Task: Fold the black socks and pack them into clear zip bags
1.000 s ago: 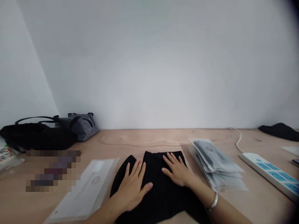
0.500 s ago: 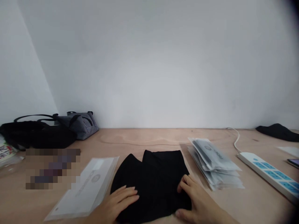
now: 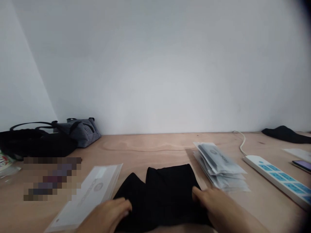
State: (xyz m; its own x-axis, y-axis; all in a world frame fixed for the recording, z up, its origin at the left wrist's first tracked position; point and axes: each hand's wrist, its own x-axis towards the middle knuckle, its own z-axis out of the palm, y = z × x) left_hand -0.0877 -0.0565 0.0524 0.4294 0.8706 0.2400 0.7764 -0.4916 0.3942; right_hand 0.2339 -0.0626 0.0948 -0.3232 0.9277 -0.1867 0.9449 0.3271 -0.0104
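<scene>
A black piece of folded cloth [image 3: 170, 194] lies on the table in front of me, with a V-shaped notch in its far edge. At its left side, my left hand [image 3: 109, 210] has curled fingers closed on the edge. My right hand [image 3: 213, 204] pinches the opposite side, its thumb mostly hidden. Both hands are slightly blurred. Beside my left hand lies a flat frosted plastic bag [image 3: 89, 191] with a round printed logo. Beyond my right hand is a stack of similar plastic bags [image 3: 221, 161], the top one with something dark inside.
A white power strip [image 3: 274, 178] with blue sockets lies at right, its cable running to the wall. A phone [image 3: 302, 165] and another black cloth [image 3: 286, 134] are farther right. A black bag [image 3: 39, 142] and a striped bag [image 3: 85, 132] stand at back left, near a pixelated patch.
The black cloth has come a little nearer to me. My left fingers, spread flat on it before, are now curled at its left edge. My right hand has shifted slightly right. The view has turned slightly.
</scene>
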